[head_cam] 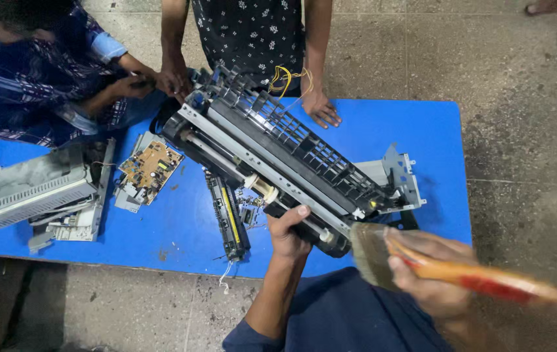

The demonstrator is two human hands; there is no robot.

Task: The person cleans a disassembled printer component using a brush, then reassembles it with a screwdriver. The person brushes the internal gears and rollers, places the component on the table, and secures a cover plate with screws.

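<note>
Head view: left hand [288, 231] is clenched on the near lower end of a stripped black printer frame [278, 153], fingers [299, 212] wrapped over its edge beside the white roller end, propping the frame tilted on the blue counter [415, 124]. Right hand [428, 274], blurred, has its fingers closed around the orange-and-red handle of a wide paintbrush [383, 251], bristles just beside the frame's near corner. Judgement: brushing goes best with the frame held firmly tilted and short strokes running away from the rollers so dust falls clear. On the counter lie a brown circuit board [150, 166], a narrow black-and-yellow roller unit [228, 218] and a grey housing [27, 189]. Two other people stand on the far side, their hands at the frame's far end.
</note>
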